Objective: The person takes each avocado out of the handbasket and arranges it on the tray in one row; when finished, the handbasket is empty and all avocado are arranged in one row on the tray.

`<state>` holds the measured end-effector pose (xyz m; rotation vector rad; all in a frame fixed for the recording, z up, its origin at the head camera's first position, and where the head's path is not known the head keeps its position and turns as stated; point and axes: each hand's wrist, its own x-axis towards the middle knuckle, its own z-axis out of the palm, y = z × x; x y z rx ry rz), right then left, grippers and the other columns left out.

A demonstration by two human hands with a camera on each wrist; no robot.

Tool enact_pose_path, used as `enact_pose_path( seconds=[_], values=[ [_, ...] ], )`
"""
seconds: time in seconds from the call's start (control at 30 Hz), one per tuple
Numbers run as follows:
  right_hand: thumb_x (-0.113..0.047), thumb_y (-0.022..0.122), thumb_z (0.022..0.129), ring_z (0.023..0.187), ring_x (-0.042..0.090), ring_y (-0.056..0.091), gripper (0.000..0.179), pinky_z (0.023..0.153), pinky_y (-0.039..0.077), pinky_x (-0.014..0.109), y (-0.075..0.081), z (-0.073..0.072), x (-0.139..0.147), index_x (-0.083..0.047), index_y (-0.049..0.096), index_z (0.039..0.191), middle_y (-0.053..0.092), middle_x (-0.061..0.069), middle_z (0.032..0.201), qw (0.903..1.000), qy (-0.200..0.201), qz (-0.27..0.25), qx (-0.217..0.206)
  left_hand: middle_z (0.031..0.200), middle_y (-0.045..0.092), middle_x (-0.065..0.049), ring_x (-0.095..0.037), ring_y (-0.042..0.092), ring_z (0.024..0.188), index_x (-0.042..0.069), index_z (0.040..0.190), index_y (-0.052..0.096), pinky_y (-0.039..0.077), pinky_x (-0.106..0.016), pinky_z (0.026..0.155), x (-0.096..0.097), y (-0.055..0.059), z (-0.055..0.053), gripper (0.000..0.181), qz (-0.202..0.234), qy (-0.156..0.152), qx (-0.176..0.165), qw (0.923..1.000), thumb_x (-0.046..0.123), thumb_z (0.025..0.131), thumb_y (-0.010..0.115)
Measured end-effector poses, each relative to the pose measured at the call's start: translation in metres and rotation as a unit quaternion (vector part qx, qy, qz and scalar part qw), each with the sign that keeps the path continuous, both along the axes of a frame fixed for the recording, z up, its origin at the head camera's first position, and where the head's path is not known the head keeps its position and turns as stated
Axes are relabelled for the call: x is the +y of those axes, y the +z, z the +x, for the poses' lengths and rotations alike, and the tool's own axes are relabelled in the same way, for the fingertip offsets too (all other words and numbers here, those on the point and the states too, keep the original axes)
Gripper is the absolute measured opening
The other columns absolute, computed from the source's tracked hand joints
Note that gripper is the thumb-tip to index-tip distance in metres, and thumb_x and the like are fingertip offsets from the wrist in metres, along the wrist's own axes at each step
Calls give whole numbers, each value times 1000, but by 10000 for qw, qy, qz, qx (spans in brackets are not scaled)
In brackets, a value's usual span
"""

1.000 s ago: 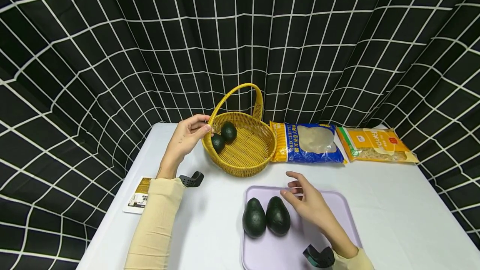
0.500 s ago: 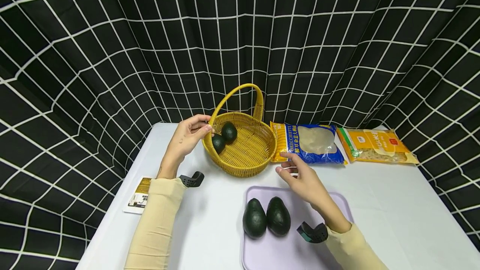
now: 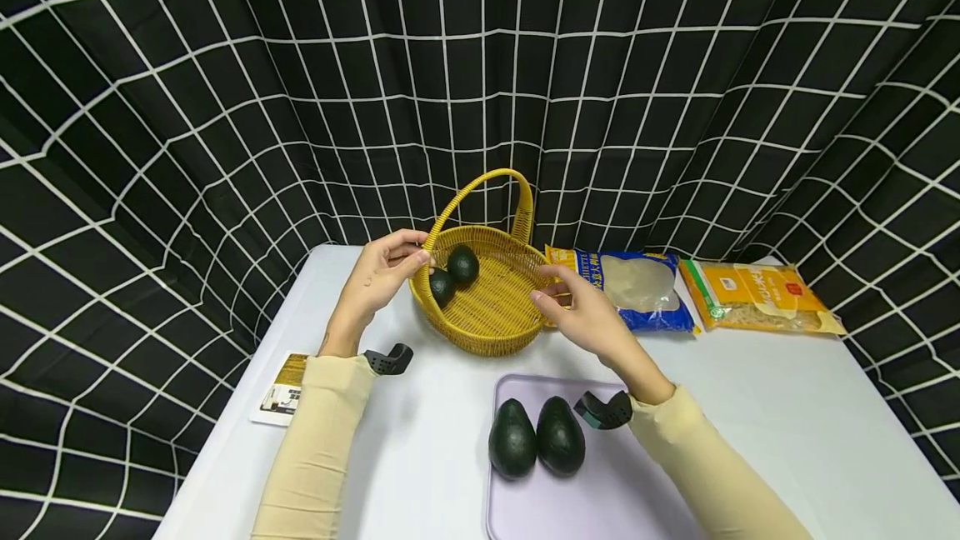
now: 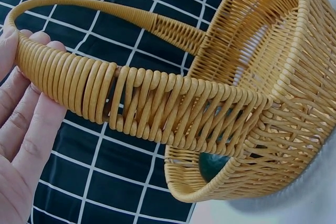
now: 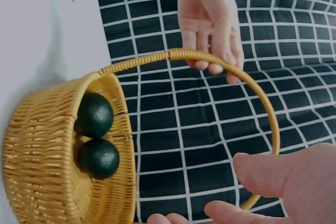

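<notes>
1. Tray (image 3: 555, 515), pale purple, lies just in front of the basket (image 3: 480, 344). Two dark green avocados (image 3: 513, 440) sit side by side on it. They could roll if the black camera (image 3: 609, 411) on the right wrist bumped them.
2. The right hand (image 3: 585, 307) is at the right side of the basket, fingers a bit bent, holding nothing. I cannot tell if it touches the rim. A hard push there might make the basket slide or tip.
3. In the basket, by its left wall, are two more avocados (image 3: 462, 266). They could roll if the basket leaned.
4. The left hand (image 3: 381, 273), at the left of the basket, pinches its handle (image 4: 89, 87) between thumb and fingers. The hold looks light, so the handle might slip.
5. A blue bag (image 3: 645, 286) lies right beside the basket and could get shoved if the basket swung. An orange bag (image 3: 765, 298) is farther right.
6. White cloth (image 3: 435, 448) lies under the basket. A flat packet (image 3: 281, 398) is left and in front of it, partly hidden by a sleeve (image 3: 318, 440).
7. A black curtain (image 3: 487, 65) with white lines hangs behind the basket and at both sides.
</notes>
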<state>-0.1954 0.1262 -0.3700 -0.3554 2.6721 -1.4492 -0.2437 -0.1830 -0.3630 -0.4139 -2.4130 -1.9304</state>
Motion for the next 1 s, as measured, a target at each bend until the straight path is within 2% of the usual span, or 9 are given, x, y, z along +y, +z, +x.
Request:
enact_pose_path(
  seconds=[0.2, 0.3, 0.43, 0.67, 0.77, 0.9, 1.0],
  values=[
    [-30, 60, 102, 108, 33, 62, 44, 81, 53, 39, 5, -23, -15, -12, 55, 141, 66, 17, 117, 9993, 35, 383, -13, 110, 71, -23, -17, 71, 94, -1, 129, 62, 56, -22, 82, 0, 0, 0, 30, -12, -27, -38, 10000, 8, 100, 63],
    [-32, 59, 102, 106, 32, 63, 43, 80, 52, 39, 3, -37, -21, -13, 55, 141, 66, 17, 119, 9983, 21, 586, -71, 112, 71, -25, -13, 71, 92, -1, 129, 62, 55, -22, 82, 1, 0, 0, 30, -26, -34, -73, 10000, 8, 100, 63],
    [-32, 59, 102, 105, 32, 63, 44, 80, 53, 39, 0, -51, -29, -10, 54, 141, 65, 19, 120, 9979, 18, 605, -245, 110, 71, -23, -11, 71, 90, 0, 129, 63, 55, -23, 80, 0, -1, 0, 30, -52, -6, -83, 10000, 9, 100, 63],
    [-33, 59, 102, 91, 26, 59, 46, 70, 47, 32, -3, -71, -42, -8, 55, 141, 64, 16, 112, 9970, -88, 679, -363, 109, 72, -21, -18, 72, 94, 1, 130, 63, 56, -28, 84, 0, 0, 0, 31, -127, 23, -43, 9999, 10, 100, 64],
    [-33, 58, 103, 88, 25, 55, 45, 69, 45, 32, -4, -77, -46, -8, 56, 140, 62, 15, 108, 9968, -106, 685, -411, 109, 72, -21, -26, 72, 98, 1, 129, 63, 56, -27, 85, 0, 0, 0, 31, -74, -8, -74, 9999, 10, 100, 64],
    [-31, 58, 103, 88, 25, 53, 44, 70, 44, 32, -6, -85, -51, -6, 57, 139, 59, 14, 106, 9963, -119, 727, -447, 108, 72, -18, -34, 71, 103, 2, 128, 63, 56, -24, 85, -1, 0, 0, 30, 2, -19, -123, 9999, 9, 100, 64],
    [-32, 58, 103, 93, 26, 54, 45, 76, 46, 35, -8, -93, -55, -6, 56, 139, 60, 15, 111, 9957, -142, 822, -413, 108, 72, -18, -37, 70, 104, 2, 128, 63, 55, -23, 85, -1, -1, 0, 29, 2, -6, -116, 9999, 10, 100, 64]
  ],
)
